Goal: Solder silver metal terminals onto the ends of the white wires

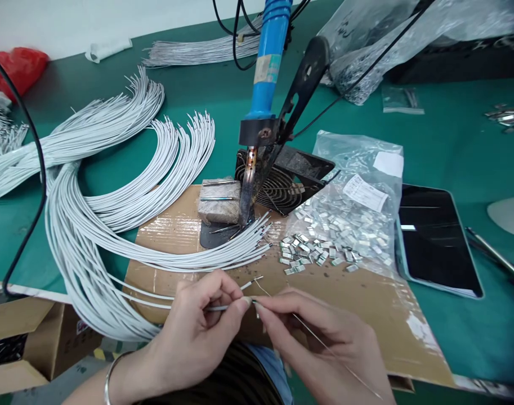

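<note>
My left hand is closed in a pinch on the end of a thin white wire drawn from the big curved bundle of white wires. My right hand meets it fingertip to fingertip, pinching something tiny at the wire's tip that I cannot make out, with a thin strand of solder wire running back across the hand. Both hands hover over the near edge of a brown cardboard sheet. A blue-handled soldering iron stands tip-down in its black stand just beyond.
Small metal terminals spill from a clear plastic bag onto the cardboard. A black fan sits behind the iron. A dark tablet lies at right. More wire bundles and plastic bags lie farther back on the green table.
</note>
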Motion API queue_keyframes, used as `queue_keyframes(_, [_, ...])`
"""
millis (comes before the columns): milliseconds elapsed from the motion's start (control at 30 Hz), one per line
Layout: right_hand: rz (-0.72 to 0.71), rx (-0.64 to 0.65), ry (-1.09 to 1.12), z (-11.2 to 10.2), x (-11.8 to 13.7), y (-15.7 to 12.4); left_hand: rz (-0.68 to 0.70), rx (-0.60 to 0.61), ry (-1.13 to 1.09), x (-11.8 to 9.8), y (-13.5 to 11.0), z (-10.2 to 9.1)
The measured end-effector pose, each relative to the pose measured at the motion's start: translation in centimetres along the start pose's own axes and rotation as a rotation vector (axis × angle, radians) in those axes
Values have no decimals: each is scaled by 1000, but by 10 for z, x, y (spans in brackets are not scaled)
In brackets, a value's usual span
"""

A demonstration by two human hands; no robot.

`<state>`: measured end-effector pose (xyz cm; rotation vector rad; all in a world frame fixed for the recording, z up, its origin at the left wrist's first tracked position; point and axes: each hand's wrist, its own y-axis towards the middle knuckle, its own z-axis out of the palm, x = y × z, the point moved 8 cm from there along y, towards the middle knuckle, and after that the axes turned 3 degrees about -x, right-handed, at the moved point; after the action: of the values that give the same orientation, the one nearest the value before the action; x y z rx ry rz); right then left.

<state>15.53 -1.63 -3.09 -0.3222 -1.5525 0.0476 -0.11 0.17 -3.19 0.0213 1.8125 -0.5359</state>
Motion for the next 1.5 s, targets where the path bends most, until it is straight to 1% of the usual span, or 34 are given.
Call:
queue_keyframes(67, [22,-78,59,2,-9,-3,34,-49,-1,0,-2,1])
queue_keyframes(133, [38,-147,145,7,-21,-6,53,-98,-46,1,-2,3])
queue_keyframes(167, [23,-170,173,11,-26,-8,51,-109,-90,3,-1,4])
queue_keyframes(200, [-23,-193,180,14,-28,-9,41,-109,-143,4,-1,6])
queue_keyframes(233, [-71,-248,154,14,-29,-11,26,-102,-201,5,0,8])
queue_keyframes(267, [-122,-287,131,15,-28,-13,7,-97,-257,5,1,9])
queue_keyframes(333, [-251,-354,47,14,-17,-17,-37,-85,-361,6,4,9])
queue_keyframes(433, [-433,-382,-126,14,7,-22,-87,-71,-476,6,10,7])
queue_keyframes(533, [-495,-364,-248,11,21,-21,-90,-104,-493,5,15,2])
queue_keyframes(600, [-459,-309,-222,8,21,-17,-82,-138,-468,4,17,-1])
queue_keyframes(633, [-408,-270,-181,6,18,-13,-81,-153,-451,3,17,-1])
queue_keyframes(667, [-335,-224,-126,5,12,-9,-80,-166,-432,2,17,-2])
queue_keyframes(733, [-141,-138,-8,3,-1,-1,-65,-196,-389,0,16,-3])
queue_keyframes(800, [37,-87,81,2,-13,2,-28,-227,-346,-4,13,-5])
queue_keyframes(867, [134,-55,110,0,-17,4,28,-241,-300,-9,11,-5])
queue_keyframes(933, [147,-28,94,0,-14,6,86,-234,-244,-11,10,-4])
queue_keyframes(1000, [103,-16,74,1,-7,8,123,-219,-192,-12,9,-2])
queue_keyframes(1133, [-10,-44,37,0,6,10,113,-215,-147,-9,9,0])
queue_keyframes(1200, [-37,-56,13,-1,7,11,92,-227,-151,-8,10,0])
queue_keyframes(1267, [-35,-45,11,-2,4,12,63,-238,-173,-8,11,0])
queue_keyframes(1333, [4,-42,52,-5,-4,12,29,-238,-207,-7,12,0])
queue_keyframes(1433, [95,-117,150,-17,-20,12,-2,-236,-257,-6,11,-2])
queue_keyframes(1500, [123,-150,177,-22,-29,12,-19,-234,-265,-7,11,-3])
